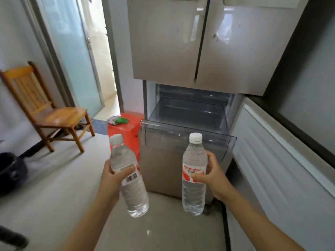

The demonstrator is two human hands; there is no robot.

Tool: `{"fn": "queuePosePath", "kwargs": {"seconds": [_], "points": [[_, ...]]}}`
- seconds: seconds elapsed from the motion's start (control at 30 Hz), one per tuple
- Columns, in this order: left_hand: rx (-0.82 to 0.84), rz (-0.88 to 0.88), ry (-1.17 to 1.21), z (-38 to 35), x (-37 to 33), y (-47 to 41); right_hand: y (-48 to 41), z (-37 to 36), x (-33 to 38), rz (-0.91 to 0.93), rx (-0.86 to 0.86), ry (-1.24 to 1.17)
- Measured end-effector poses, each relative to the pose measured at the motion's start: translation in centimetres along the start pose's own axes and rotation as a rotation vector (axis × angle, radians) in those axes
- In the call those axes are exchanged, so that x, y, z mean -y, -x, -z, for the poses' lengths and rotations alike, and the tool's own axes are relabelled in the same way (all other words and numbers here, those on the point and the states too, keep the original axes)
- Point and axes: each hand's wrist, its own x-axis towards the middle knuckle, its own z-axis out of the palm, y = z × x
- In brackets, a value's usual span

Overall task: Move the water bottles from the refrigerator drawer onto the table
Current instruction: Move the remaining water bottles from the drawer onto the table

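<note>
Left hand: fingers curled round the left bottle at its label, thumb across the barcode. The bottle tilts, white cap leaning toward me and left.

Right hand: fingers and thumb wrapped round the right bottle at its red-and-white label. That one stands upright. Both bottles are clear, capped and held in the air in front of the refrigerator, apart from each other.

Refrigerator: two glossy beige upper doors, closed. Below them the drawer is pulled out, clear plastic rim toward me.

Floor: pale grey, smooth. A wooden chair stands by the left wall, near a frosted glass door. A red stool sits just beside the refrigerator's left side, with something green on top. A dark pot is at far left.
</note>
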Motion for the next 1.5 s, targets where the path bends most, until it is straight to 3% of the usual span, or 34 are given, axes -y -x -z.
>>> {"fn": "queuePosePath", "kwargs": {"seconds": [0.17, 0.37, 0.53, 0.77, 1.13, 1.5], "points": [[-0.230, 0.008, 0.001, 6.6, -1.7, 7.0, 0.7, -7.5, -0.4, -0.019, 0.182, -0.040], [-0.601, 0.043, -0.028, 18.0, -4.4, 19.9, 3.8, -20.8, -1.0, -0.062, 0.532, 0.003], [-0.901, 0.024, -0.011, 29.4, -6.8, 35.7, 13.1, -34.8, -0.8, -0.074, 0.814, 0.029], [-1.194, -0.064, -0.031, 38.6, -7.5, 51.3, 25.3, -47.5, -0.4, 0.050, 1.118, 0.133], [-1.350, -0.054, -0.006, 44.3, -7.3, 60.5, 32.3, -59.7, 0.1, 0.067, 1.326, 0.176], [-1.485, -0.040, -0.137, 58.8, -11.6, 63.5, 32.5, -80.3, 0.8, 0.046, 1.409, 0.100]]}}
